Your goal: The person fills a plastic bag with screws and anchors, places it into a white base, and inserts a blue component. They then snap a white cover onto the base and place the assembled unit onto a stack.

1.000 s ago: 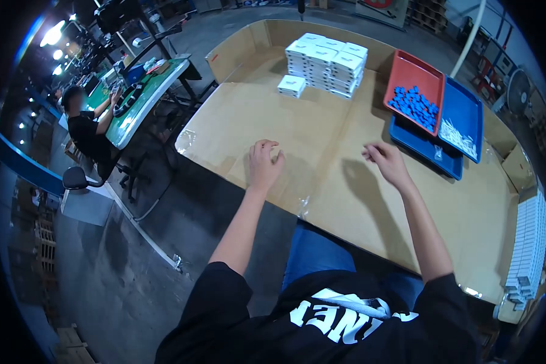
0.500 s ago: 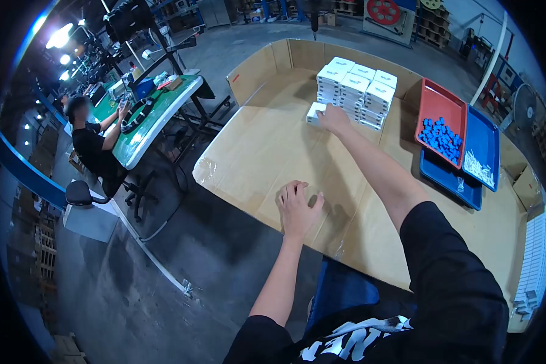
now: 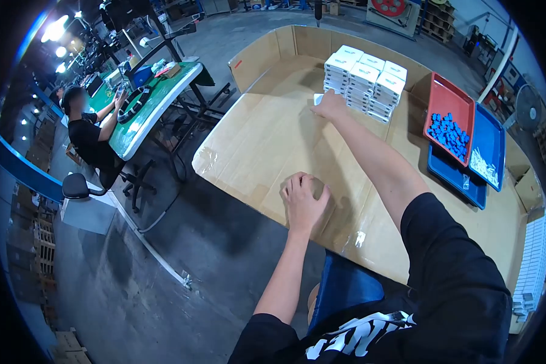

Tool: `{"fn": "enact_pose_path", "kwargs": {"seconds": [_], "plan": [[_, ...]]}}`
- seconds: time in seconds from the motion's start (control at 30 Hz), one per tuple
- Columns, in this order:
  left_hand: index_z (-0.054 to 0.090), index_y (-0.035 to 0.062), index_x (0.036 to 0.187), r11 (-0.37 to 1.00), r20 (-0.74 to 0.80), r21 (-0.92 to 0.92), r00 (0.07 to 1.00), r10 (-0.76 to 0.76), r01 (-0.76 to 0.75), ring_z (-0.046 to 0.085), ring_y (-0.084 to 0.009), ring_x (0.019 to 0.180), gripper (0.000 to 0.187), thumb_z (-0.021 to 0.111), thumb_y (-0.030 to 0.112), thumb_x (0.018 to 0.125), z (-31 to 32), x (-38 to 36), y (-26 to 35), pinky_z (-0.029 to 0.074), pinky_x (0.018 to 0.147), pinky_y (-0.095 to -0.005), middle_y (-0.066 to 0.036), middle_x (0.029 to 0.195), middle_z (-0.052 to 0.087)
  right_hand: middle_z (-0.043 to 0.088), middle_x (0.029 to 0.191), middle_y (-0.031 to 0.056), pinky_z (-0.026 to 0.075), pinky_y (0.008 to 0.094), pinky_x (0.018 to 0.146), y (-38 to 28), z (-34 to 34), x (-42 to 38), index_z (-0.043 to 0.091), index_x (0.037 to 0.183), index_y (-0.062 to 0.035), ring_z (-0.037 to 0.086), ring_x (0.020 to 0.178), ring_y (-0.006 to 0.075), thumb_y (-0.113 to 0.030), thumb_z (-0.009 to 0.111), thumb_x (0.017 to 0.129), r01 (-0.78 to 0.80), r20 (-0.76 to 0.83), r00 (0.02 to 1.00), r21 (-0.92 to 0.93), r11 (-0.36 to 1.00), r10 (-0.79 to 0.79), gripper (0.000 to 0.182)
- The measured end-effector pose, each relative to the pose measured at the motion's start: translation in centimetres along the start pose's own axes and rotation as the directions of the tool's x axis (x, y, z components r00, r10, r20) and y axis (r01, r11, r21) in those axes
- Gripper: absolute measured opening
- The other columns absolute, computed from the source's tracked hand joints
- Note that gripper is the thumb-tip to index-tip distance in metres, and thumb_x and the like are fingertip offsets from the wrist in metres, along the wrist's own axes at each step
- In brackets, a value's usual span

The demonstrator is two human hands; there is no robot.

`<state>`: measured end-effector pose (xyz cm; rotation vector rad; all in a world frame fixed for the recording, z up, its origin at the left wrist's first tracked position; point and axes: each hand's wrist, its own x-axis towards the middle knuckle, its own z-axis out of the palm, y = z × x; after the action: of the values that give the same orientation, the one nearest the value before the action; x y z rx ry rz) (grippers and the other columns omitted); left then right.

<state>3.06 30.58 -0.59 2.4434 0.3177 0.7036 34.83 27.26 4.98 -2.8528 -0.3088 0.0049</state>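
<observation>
My right hand (image 3: 330,105) is stretched out to the far part of the cardboard-covered table (image 3: 267,145), its fingers closed on a small white box (image 3: 318,98). Most of that box is hidden behind the hand; just a white corner shows. Right beside it stands a block of stacked white boxes (image 3: 364,76), several layers high with printing on top. My left hand (image 3: 306,197) rests near the table's front edge, fingers apart and slightly curled, holding nothing.
On the right, a red tray (image 3: 446,100) of blue pieces overlaps a blue tray (image 3: 488,130) with small white pieces; another blue tray (image 3: 452,173) lies beneath. White parts (image 3: 531,261) line the right edge. A person (image 3: 91,133) sits at a green table (image 3: 136,124) leftward.
My view has shifted slightly, so the stack appears higher and farther right. My right hand now covers more of the small white box. The left hand stays near the front edge, open.
</observation>
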Motion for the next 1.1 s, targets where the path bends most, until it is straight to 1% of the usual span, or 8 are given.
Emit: {"fn": "enact_pose_path", "kwargs": {"seconds": [0.17, 0.43, 0.63, 0.7, 0.8, 0.87, 0.97, 1.1], "plan": [[0.066, 0.0076, 0.108, 1.000, -0.032, -0.027, 0.999, 0.004, -0.005, 0.054, -0.0305, 0.122, 0.037, 0.077, 0.034, 0.085, 0.1, -0.2, -0.3, 0.039, 0.106, -0.0477, -0.010, 0.120, 0.061, 0.059, 0.133, 0.0279, 0.051, 0.0413, 0.105, 2.6, -2.3, -7.6, 0.037, 0.147, 0.0085, 0.059, 0.126, 0.0407, -0.046, 0.083, 0.072, 0.035, -0.083, 0.996, 0.236, 0.971, -0.015, 0.104], [0.066, 0.0078, 0.110, 0.994, -0.054, 0.047, 0.993, 0.103, -0.101, 0.055, -0.0320, 0.119, 0.036, 0.077, 0.033, 0.086, 1.7, -0.6, -1.3, 0.039, 0.104, -0.0492, -0.011, 0.118, 0.061, 0.040, 0.148, 0.0203, 0.044, 0.0484, 0.114, 13.0, -8.6, -25.7, 0.035, 0.151, -0.0051, 0.047, 0.139, 0.0378, -0.008, 0.080, 0.073, 0.685, -0.625, 0.719, 0.563, 0.463, -0.304, 0.090], [0.066, 0.0054, 0.117, 0.958, -0.192, -0.214, 0.970, 0.150, -0.190, 0.062, -0.0306, 0.110, 0.033, 0.073, 0.028, 0.094, 1.2, -1.6, 1.7, 0.047, 0.098, -0.0441, -0.012, 0.117, 0.064, 0.036, 0.154, 0.0202, 0.039, 0.0492, 0.118, 21.9, -13.4, -38.7, 0.037, 0.150, -0.0099, 0.039, 0.146, 0.0402, -0.003, 0.077, 0.076, 0.657, -0.618, 0.732, 0.527, 0.540, -0.287, 0.085], [0.065, 0.0048, 0.124, 0.903, 0.059, -0.429, 0.997, 0.049, -0.019, 0.064, -0.0284, 0.109, 0.039, 0.065, 0.036, 0.100, 1.4, -3.4, 6.4, 0.049, 0.096, -0.0426, -0.013, 0.120, 0.065, 0.039, 0.154, 0.0211, 0.041, 0.0469, 0.117, 23.7, -14.0, -41.5, 0.040, 0.150, -0.0147, 0.042, 0.144, 0.0428, 0.002, 0.075, 0.077, 0.652, -0.593, 0.739, 0.506, 0.565, -0.321, 0.083], [0.056, 0.0040, 0.141, 0.512, 0.792, -0.535, 0.610, 0.028, 0.671, 0.067, -0.0242, 0.107, 0.072, 0.037, 0.064, 0.107, -0.8, -8.1, 17.0, 0.053, 0.095, -0.0409, -0.015, 0.126, 0.065, 0.046, 0.150, 0.0204, 0.047, 0.0435, 0.111, 26.7, -13.2, -45.6, 0.043, 0.149, -0.0178, 0.050, 0.137, 0.0428, 0.007, 0.074, 0.077, 0.502, -0.388, 0.862, 0.573, 0.648, -0.325, 0.082], [0.046, 0.0055, 0.149, 0.257, 0.908, -0.347, 0.255, 0.333, 0.902, 0.068, -0.0272, 0.109, 0.085, 0.025, 0.074, 0.104, -0.6, -10.8, 20.7, 0.055, 0.096, -0.0422, -0.017, 0.128, 0.064, 0.050, 0.147, 0.0199, 0.052, 0.0414, 0.105, 27.9, -12.8, -48.0, 0.045, 0.151, -0.0219, 0.056, 0.131, 0.0421, 0.011, 0.071, 0.076, 0.463, -0.348, 0.885, 0.587, 0.665, -0.309, 0.086], [0.040, 0.0040, 0.149, 0.222, 0.906, -0.349, 0.267, 0.329, 0.910, 0.070, -0.0359, 0.107, 0.078, 0.028, 0.068, 0.106, 1.3, -14.1, 24.9, 0.060, 0.091, -0.0479, -0.020, 0.125, 0.065, 0.047, 0.153, 0.0222, 0.053, 0.0419, 0.102, 30.5, -13.0, -50.9, 0.044, 0.157, -0.0228, 0.058, 0.128, 0.0410, 0.010, 0.065, 0.075, 0.460, -0.234, 0.886, 0.322, 0.827, -0.401, 0.091], [0.044, 0.0021, 0.145, 0.106, 0.874, -0.227, 0.154, 0.461, 0.968, 0.068, -0.0317, 0.115, 0.063, 0.033, 0.052, 0.109, 2.6, -16.4, 26.4, 0.058, 0.094, -0.0483, -0.021, 0.129, 0.064, 0.048, 0.154, 0.0220, 0.046, 0.0456, 0.110, 33.7, -15.6, -53.4, 0.045, 0.154, -0.0062, 0.054, 0.134, 0.0395, 0.003, 0.063, 0.086, 0.259, -0.098, 0.965, 0.534, 0.805, -0.245, 0.071]]}}
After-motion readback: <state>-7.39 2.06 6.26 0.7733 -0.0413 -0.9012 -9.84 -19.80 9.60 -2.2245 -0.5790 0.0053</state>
